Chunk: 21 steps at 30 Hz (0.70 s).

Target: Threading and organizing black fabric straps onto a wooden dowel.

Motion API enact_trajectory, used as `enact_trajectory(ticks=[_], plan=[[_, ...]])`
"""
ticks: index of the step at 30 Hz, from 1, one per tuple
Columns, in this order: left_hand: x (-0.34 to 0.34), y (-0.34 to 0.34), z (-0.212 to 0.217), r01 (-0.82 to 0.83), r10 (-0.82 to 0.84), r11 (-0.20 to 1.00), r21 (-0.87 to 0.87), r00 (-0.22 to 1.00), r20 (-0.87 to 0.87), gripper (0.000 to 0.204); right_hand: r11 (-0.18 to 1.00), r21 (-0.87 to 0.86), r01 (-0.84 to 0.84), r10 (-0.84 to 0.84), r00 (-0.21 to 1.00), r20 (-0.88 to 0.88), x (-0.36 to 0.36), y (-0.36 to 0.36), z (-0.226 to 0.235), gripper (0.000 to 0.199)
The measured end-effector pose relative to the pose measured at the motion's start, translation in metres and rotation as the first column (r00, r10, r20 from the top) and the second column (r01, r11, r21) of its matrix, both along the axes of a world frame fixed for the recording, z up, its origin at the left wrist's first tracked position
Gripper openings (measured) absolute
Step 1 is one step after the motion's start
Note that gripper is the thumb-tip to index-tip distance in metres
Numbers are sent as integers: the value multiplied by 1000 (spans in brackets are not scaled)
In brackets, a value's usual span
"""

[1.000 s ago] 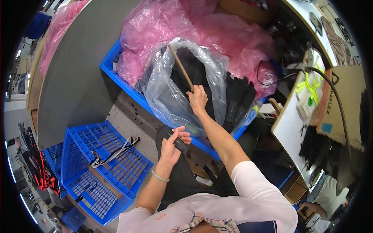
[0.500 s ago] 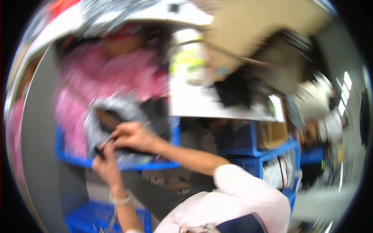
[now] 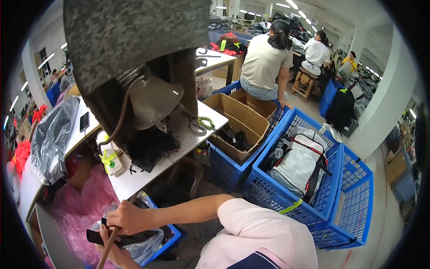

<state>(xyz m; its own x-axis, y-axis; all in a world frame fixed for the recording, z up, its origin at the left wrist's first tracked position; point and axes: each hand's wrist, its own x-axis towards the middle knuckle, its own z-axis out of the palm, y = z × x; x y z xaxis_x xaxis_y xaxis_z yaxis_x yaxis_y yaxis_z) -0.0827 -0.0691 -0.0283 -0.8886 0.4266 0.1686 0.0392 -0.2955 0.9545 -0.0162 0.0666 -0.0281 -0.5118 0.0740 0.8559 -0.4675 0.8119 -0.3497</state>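
Observation:
At the lower left, my left hand [image 3: 115,252] is closed round a black strap [image 3: 93,236], whose flat end juts out to the left. Just above it, my right hand [image 3: 130,219] is closed at the same black piece, its fingertips pinching. A brown cord or stick [image 3: 109,246] crosses in front of both hands; whether it is held I cannot tell. Below them a blue crate [image 3: 168,244] contains clear plastic bags [image 3: 150,246] and dark material. Pink plastic film [image 3: 74,208] is heaped beside it.
A metal hood [image 3: 134,31] with a lamp-like shade [image 3: 156,98] stands on a white table [image 3: 188,148] ahead, with black scraps [image 3: 150,145] under it. Blue crates [image 3: 286,204] at right hold a grey-and-black bag [image 3: 298,157] and cardboard boxes [image 3: 242,119]. Other people sit farther off.
My view has swung up and to the right, bringing the hood, crates and seated people into clear sight. Both hands stay together on the black strap, now lower in the picture.

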Motion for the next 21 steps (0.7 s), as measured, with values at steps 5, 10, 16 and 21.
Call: enact_trajectory(ticks=[5,10,16,21], plan=[[28,27,2,156,-162,978,141,986,30,9,883,-439,-167,276,941,197,38,36,30,10],[48,35,9,93,-107,982,165,991,77,10,835,-535,-131,289,931,224,50,41,31,11],[52,26,6,35,-45,988,153,997,61,16,725,-642,-251,489,844,222,55,30,29,15],[52,29,9,-135,143,988,81,984,-104,15,882,-444,-157,236,963,129,48,19,14,18]])
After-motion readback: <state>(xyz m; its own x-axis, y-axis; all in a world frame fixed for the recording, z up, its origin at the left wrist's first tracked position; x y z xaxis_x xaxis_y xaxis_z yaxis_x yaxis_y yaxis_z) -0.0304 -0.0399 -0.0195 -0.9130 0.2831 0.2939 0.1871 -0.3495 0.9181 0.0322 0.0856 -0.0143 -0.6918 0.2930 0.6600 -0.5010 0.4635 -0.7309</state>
